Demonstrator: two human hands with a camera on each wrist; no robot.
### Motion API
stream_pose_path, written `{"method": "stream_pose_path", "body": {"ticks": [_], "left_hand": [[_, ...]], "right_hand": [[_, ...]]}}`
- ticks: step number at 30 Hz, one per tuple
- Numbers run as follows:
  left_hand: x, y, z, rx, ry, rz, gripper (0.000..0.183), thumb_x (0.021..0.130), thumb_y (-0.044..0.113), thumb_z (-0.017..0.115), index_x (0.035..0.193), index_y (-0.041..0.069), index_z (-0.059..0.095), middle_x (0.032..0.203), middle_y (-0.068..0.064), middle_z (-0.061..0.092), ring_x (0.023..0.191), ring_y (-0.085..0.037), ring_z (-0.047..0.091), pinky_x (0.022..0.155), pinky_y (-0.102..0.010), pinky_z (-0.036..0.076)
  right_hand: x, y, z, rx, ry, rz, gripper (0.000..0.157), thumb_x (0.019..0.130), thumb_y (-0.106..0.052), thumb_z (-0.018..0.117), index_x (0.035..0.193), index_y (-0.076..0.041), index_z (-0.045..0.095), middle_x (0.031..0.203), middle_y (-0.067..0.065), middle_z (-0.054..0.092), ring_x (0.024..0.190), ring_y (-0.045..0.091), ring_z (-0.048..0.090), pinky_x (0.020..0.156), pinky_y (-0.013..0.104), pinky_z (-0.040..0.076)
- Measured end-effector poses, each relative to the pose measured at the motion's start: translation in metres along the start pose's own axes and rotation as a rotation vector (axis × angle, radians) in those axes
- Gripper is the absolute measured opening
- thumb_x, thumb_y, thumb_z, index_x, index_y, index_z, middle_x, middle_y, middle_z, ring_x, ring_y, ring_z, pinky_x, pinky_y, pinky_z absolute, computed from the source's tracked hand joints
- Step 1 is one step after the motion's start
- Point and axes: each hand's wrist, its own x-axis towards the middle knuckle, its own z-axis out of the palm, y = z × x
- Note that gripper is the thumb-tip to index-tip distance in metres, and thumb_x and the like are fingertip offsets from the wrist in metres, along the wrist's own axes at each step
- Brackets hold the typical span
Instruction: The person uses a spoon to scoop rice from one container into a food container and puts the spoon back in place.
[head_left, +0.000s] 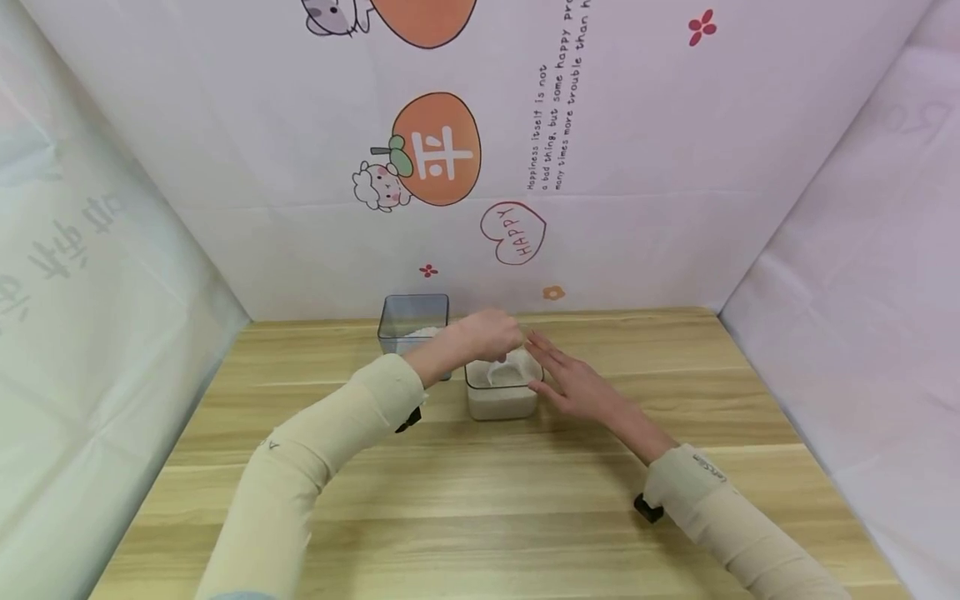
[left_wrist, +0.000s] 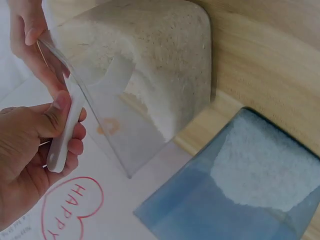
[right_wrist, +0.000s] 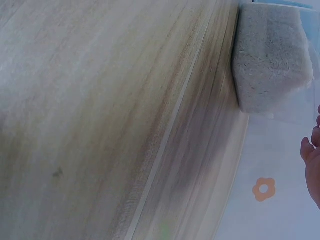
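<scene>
In the left wrist view, my left hand grips the white handle of a spoon, thumb on top and fingers curled round it. The spoon's white head dips into a clear square container holding white grains that look like rice. The grains lie heaped toward one side there. My right hand rests at the container's right rim, its fingers extended along the edge. In the right wrist view only part of the right hand shows, beside the container.
A blue-tinted clear container with some white grains stands just left of the other, near the back wall. The wooden table meets a printed white sheet behind, with white sheets on both sides.
</scene>
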Motion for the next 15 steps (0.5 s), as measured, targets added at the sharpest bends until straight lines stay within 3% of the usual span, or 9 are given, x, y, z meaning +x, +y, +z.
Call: {"method": "stream_pose_path", "body": {"ticks": [5, 9, 15], "left_hand": [[-0.002, -0.006, 0.008, -0.155, -0.010, -0.057, 0.013, 0.090, 0.020, 0.075, 0.097, 0.010, 0.074, 0.098, -0.001, 0.074, 0.087, -0.016, 0.069, 0.080, -0.028, 0.057], [-0.007, -0.012, 0.011, -0.272, -0.039, -0.094, 0.010, 0.093, 0.020, 0.072, 0.088, 0.011, 0.072, 0.088, 0.000, 0.072, 0.076, -0.012, 0.065, 0.069, -0.025, 0.054], [-0.014, -0.020, 0.009, -0.382, -0.095, -0.117, 0.034, 0.097, 0.021, 0.066, 0.064, 0.015, 0.061, 0.057, 0.006, 0.057, 0.053, -0.006, 0.049, 0.053, -0.021, 0.040]], "right_hand": [[0.002, -0.001, 0.000, 0.005, -0.017, 0.026, 0.066, 0.102, -0.032, 0.057, 0.154, -0.001, 0.032, 0.163, 0.018, 0.026, 0.127, 0.039, 0.057, 0.103, 0.053, 0.047], [0.002, -0.002, 0.000, 0.007, -0.032, 0.042, 0.065, 0.102, -0.033, 0.056, 0.155, -0.002, 0.031, 0.164, 0.017, 0.025, 0.129, 0.039, 0.055, 0.104, 0.052, 0.046], [0.002, -0.001, 0.000, 0.009, -0.032, 0.048, 0.065, 0.103, -0.034, 0.055, 0.155, -0.003, 0.031, 0.164, 0.016, 0.024, 0.131, 0.039, 0.053, 0.105, 0.053, 0.046]]}}
